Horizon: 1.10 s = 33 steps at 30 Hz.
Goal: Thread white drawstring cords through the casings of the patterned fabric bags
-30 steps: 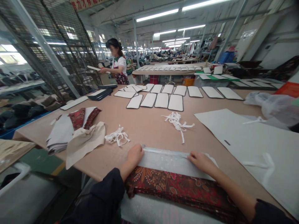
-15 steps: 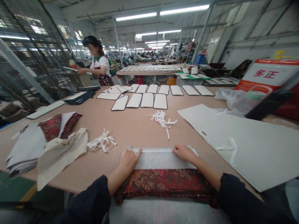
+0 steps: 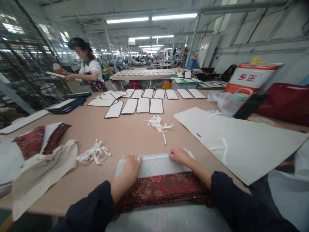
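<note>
A red patterned fabric piece (image 3: 164, 188) with a pale silvery lining panel (image 3: 156, 167) lies at the near edge of the brown table (image 3: 125, 135). My left hand (image 3: 130, 168) lies on the panel's left end, fingers flat and pointing forward. My right hand (image 3: 180, 156) presses on the panel's folded far edge toward its right end, fingers curled down. Both hands touch the panel and hold nothing else.
White strip bundles (image 3: 94, 154) (image 3: 158, 124) lie ahead. Fabric piles (image 3: 36, 158) sit left, a big white sheet (image 3: 236, 145) right. Rows of white rounded panels (image 3: 142, 105) fill the far table. A person (image 3: 89, 71) stands at the far left. A red carton (image 3: 251, 80) and plastic bag (image 3: 223, 100) stand right.
The view has swung right and dropped. My left hand slid back from the panel's far corner onto its left end. My right hand stays on the folded edge.
</note>
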Each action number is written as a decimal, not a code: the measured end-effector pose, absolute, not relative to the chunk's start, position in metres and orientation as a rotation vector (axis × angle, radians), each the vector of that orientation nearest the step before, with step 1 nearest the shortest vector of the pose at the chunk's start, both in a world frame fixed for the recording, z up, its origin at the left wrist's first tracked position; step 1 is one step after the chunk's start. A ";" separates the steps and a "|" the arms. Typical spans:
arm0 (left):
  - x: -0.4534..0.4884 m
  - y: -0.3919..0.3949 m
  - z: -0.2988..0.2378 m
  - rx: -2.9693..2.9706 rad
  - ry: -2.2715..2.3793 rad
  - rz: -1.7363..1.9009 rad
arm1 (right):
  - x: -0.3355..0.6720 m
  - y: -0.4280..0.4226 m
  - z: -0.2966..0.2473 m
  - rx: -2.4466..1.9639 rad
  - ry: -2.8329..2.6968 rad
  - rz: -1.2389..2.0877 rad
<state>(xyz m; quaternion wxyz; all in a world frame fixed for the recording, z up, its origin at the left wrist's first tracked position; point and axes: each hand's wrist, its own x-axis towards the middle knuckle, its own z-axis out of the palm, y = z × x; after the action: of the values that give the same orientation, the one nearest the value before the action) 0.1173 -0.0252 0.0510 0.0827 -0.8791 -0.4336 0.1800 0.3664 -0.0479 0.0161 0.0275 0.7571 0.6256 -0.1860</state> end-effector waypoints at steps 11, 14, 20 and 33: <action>0.194 -0.041 0.024 -2.923 -0.973 0.209 | 0.407 -0.058 0.013 2.470 1.908 -0.568; 0.190 -0.040 0.022 -2.912 -0.964 0.186 | 0.438 -0.068 0.008 2.615 1.917 -0.708; 0.192 -0.039 0.020 -2.899 -0.936 0.186 | 0.456 -0.073 -0.004 2.776 1.831 -0.738; 0.192 -0.041 0.025 -2.909 -0.938 0.212 | 0.450 -0.067 0.005 2.678 1.724 -0.660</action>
<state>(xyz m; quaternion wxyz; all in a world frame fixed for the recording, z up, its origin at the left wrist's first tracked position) 0.1921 -0.0411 0.0249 0.0387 -0.9487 -0.3060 0.0691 0.4504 -0.0667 0.0050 -0.0555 0.8221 0.5291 -0.2027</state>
